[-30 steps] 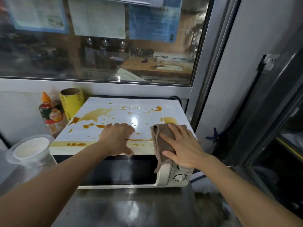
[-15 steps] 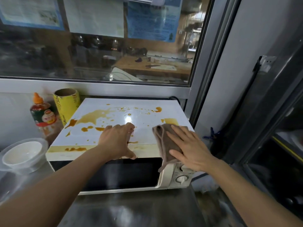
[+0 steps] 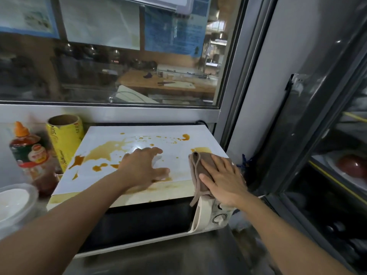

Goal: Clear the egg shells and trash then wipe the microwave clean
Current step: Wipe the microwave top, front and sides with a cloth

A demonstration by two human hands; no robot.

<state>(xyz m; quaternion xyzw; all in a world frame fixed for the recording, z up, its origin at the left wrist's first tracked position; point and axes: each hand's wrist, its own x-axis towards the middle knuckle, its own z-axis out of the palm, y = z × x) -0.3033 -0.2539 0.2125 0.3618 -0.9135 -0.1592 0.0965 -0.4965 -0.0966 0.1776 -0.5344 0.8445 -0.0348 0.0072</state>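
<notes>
At the far left a clear lidded tub (image 3: 14, 205) is sitting on the steel counter (image 3: 178, 259), with a red sauce bottle (image 3: 29, 155) and a yellow wrap roll (image 3: 64, 143) standing just beside the microwave (image 3: 139, 221). The microwave's white top is carrying brown splashes (image 3: 103, 150), thickest toward its left half and running down the front lip. No egg shells or trash are showing on it, so the wiping step appears to be the one in hand. The left hand (image 3: 143, 167) is lying on the top with fingers spread and relaxed, grasping nothing, bracing the appliance. Further right, the right hand (image 3: 222, 179) is pressing flat, fingers straight, on a brown cloth (image 3: 200, 171) at the front right corner, a fold hanging over the control panel (image 3: 216, 215). To do this well, I would be sweeping the cloth leftward in overlapping passes, pressing firmly, lifting the bracing hand out of its path, and refolding to a clean face before taking the lip.
</notes>
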